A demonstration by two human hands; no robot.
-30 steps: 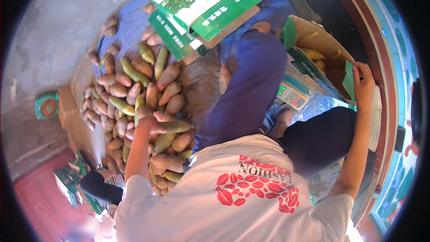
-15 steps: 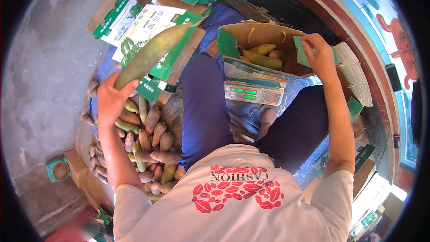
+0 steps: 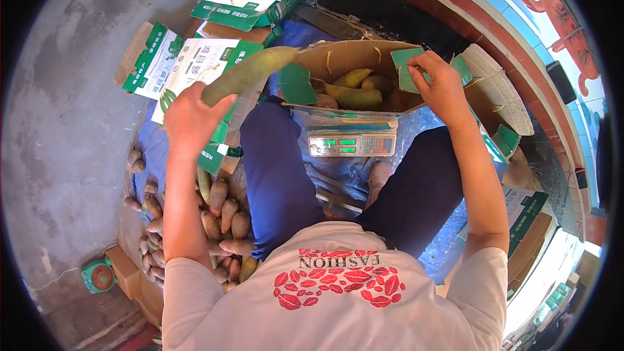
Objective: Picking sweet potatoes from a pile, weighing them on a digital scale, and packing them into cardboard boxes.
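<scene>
The green radish [image 3: 253,75] points up and to the right, its long axis aslant and its free end at the near-left corner of the open box [image 3: 364,55]. From left to right, lettering and plant pictures cover the white-and-green carton [image 3: 201,68], digits glow green on the scale [image 3: 352,143] and dark keys line its right side. The left hand [image 3: 194,120] wraps the radish's lower end — the right hand [image 3: 440,84], well apart, curls at a green flap [image 3: 406,68]; whether it grips cannot be told.
</scene>
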